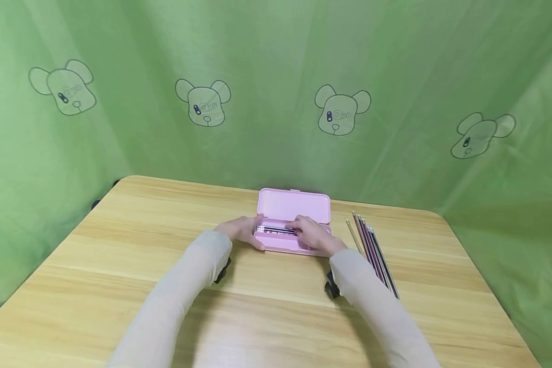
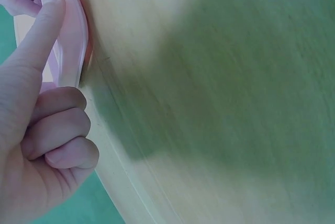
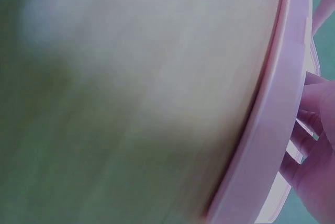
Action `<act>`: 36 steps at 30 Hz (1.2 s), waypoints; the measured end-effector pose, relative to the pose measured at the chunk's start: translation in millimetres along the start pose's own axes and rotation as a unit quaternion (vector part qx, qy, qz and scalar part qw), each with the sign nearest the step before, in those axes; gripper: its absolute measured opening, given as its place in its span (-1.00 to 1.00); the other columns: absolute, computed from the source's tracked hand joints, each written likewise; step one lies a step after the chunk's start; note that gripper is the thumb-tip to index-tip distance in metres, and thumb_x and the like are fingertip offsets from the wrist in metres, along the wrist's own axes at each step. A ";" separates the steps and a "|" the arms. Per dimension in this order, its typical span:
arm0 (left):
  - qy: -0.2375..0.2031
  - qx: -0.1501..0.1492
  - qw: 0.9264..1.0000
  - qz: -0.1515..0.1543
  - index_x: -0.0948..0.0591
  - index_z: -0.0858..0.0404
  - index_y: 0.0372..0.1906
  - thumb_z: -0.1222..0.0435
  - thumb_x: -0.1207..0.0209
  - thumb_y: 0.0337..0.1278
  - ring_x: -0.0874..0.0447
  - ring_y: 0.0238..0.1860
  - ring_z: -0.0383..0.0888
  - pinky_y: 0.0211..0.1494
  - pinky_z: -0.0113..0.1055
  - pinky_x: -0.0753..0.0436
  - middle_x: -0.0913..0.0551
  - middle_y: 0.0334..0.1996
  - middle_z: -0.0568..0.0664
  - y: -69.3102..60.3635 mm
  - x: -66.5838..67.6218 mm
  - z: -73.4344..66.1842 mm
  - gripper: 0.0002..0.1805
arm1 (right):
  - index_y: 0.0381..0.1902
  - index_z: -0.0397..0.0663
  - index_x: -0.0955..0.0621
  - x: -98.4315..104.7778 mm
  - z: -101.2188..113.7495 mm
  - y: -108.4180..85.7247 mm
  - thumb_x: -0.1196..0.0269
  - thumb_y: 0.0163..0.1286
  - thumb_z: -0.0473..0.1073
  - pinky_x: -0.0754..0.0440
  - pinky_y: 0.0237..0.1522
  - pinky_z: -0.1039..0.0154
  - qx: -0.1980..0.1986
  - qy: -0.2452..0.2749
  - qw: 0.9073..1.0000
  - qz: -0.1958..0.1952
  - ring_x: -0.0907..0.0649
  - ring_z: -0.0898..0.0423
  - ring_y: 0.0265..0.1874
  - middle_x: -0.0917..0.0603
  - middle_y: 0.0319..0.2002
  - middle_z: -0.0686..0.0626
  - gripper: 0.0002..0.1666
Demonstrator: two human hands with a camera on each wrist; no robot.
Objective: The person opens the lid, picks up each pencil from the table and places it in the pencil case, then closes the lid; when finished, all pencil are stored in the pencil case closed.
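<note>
A pink pencil case (image 1: 294, 204) lies with its lid raised at the table's far side. Several pencils (image 1: 275, 230) rest lengthwise inside. My left hand (image 1: 241, 229) grips the case's left end; in the left wrist view the thumb of that hand (image 2: 36, 114) lies along the pink wall (image 2: 74, 35), its other fingers curled. My right hand (image 1: 314, 235) reaches into the right half, fingers at the pencils' right ends. In the right wrist view the case's front wall (image 3: 261, 124) hides the fingertips of that loosely bent hand (image 3: 320, 145).
More pencils (image 1: 372, 250) lie in a loose bundle on the wooden table (image 1: 276, 317), right of the case and partly under the right forearm. One light-coloured pencil (image 1: 354, 237) lies at their left. A green curtain (image 1: 267, 148) with bear-head drawings hangs behind and around the table.
</note>
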State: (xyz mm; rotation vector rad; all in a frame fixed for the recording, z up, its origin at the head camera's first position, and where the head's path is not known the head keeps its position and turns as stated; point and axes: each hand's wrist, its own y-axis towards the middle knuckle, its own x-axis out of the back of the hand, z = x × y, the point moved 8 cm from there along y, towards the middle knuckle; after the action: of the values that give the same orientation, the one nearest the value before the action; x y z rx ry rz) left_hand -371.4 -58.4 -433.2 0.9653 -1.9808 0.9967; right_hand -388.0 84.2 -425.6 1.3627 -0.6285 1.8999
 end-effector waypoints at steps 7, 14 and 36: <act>-0.017 0.001 1.000 -0.005 0.09 0.22 0.43 -0.02 -0.36 -0.25 -0.11 0.35 0.05 0.40 -0.14 -0.10 -0.14 0.35 0.19 1.6 -0.1 -0.9 0.17 | 0.10 -0.21 -0.52 9.1 0.5 -8.8 -0.09 0.28 -0.35 -0.51 0.01 0.08 0.004 0.024 0.999 -0.043 -0.54 0.01 -0.16 -0.56 -0.17 -0.12 -0.59; -0.008 0.002 1.000 -0.009 0.07 0.22 0.43 -0.02 -0.37 -0.26 -0.18 0.31 0.09 0.37 -0.11 -0.16 -0.21 0.31 0.27 1.5 1.9 -2.0 0.17 | 0.13 -0.25 -0.47 24.0 -6.1 -21.5 -0.13 0.28 -0.29 -0.50 0.02 -0.02 -0.003 0.089 0.992 -0.087 -0.54 -0.08 -0.13 -0.51 -0.15 -0.16 -0.56; -0.006 -0.001 1.000 -0.008 0.06 0.22 0.43 -0.02 -0.38 -0.27 -0.20 0.31 0.09 0.37 -0.13 -0.17 -0.22 0.30 0.26 3.3 1.8 -0.4 0.18 | 0.07 -0.40 -0.47 58.6 -65.6 -78.8 -0.17 0.22 -0.37 -0.57 -0.19 0.02 -0.042 0.108 0.983 -0.140 -0.56 -0.12 -0.23 -0.51 0.00 -0.34 -0.57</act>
State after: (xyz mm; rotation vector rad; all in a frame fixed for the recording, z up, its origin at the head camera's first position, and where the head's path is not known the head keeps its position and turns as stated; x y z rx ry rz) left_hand -375.0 -57.2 -432.5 0.9863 -1.9807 0.9824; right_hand -378.0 197.2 -392.9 1.1078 -0.3821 1.7412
